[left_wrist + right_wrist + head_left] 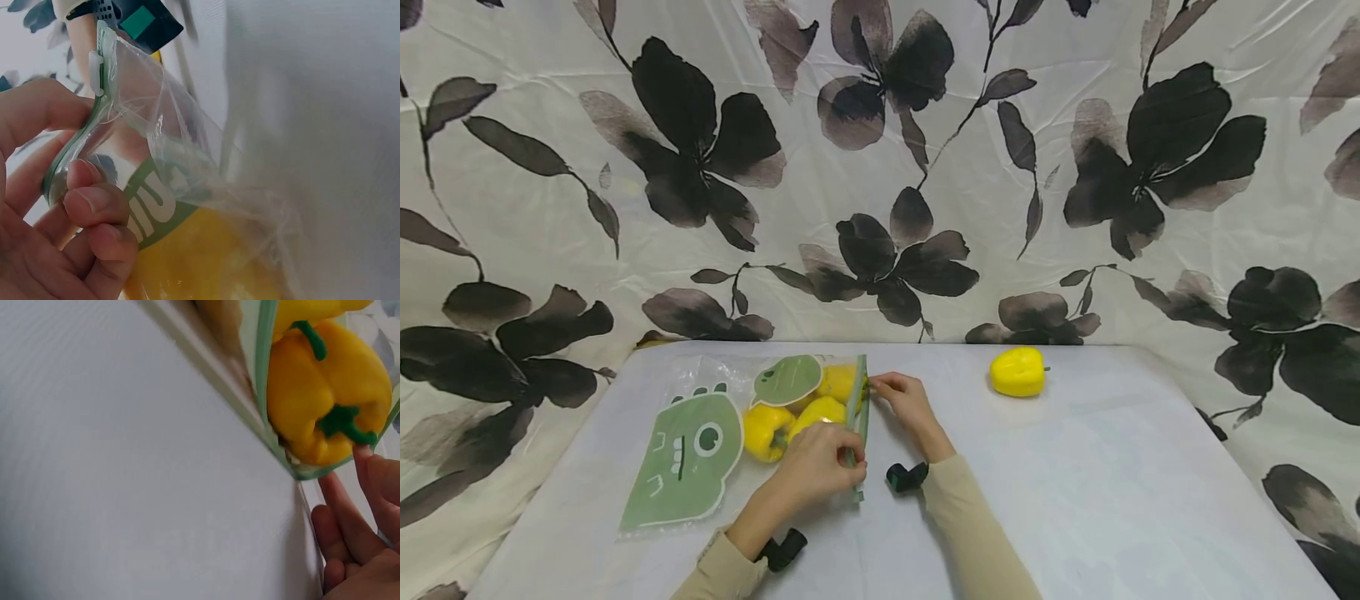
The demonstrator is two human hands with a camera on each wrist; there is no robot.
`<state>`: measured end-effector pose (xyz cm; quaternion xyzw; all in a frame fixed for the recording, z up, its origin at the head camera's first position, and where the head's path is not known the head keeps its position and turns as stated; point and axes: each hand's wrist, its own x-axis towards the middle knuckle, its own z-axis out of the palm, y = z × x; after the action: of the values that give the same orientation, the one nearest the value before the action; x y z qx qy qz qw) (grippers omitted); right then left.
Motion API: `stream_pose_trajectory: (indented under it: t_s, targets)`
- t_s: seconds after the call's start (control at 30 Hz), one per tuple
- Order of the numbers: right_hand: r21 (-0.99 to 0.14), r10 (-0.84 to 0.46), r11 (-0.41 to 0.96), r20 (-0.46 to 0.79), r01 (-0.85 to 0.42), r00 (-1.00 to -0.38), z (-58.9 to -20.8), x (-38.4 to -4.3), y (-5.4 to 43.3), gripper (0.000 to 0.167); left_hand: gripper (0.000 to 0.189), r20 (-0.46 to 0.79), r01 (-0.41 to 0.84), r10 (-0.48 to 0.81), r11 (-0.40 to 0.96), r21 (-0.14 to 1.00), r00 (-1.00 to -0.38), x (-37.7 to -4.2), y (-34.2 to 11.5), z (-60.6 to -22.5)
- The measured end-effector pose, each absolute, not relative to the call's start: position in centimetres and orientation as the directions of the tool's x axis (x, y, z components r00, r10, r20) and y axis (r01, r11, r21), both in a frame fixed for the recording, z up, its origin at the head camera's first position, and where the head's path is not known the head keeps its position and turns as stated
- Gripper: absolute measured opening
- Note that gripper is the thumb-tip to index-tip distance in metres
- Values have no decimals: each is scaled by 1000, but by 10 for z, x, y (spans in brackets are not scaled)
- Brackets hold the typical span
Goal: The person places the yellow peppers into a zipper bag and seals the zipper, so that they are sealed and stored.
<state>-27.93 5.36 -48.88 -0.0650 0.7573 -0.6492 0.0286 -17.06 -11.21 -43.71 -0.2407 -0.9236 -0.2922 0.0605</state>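
Observation:
A clear zip bag (pixel 688 492) with a green monster print lies on its side, its green-edged mouth facing right. Inside it are several yellow bell peppers (pixel 766 433). My left hand (pixel 820 462) grips the near side of the mouth; in the left wrist view its curled fingers hold the green zip strip (pixel 57 169), which carries a white slider (pixel 95 72). At the far corner of the mouth, my right hand (pixel 913 408) pinches the rim. The right wrist view shows one fingertip by the green stem of a pepper (pixel 297 394) just inside the opening.
Another yellow bell pepper (pixel 1017 372) sits alone at the back right of the white table (pixel 1075 500). Behind the table hangs a white cloth (pixel 1015 250) with dark flowers. A black wrist camera (pixel 906 477) is strapped by the right sleeve, with another (pixel 784 550) by the left.

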Motion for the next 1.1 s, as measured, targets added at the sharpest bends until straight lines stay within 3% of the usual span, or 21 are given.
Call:
stream_pose_trajectory:
  t_s: [0.6, 0.8, 1.1]
  targets:
    - [-984, -158, 137, 92, -114, -983, -483, -285, 49, 16, 16, 262, 502, 430, 702, 505, -864, -169, -112, -436]
    - [-963, -168, 250, 61, -102, -984, -488, -288, 48, 19, 16, 271, 507, 429, 700, 503, -862, -170, -112, -436]
    - [-876, -145, 454, 111, -166, -983, -489, -288, 47, 21, 17, 266, 501, 425, 694, 517, -865, -171, -112, -434]
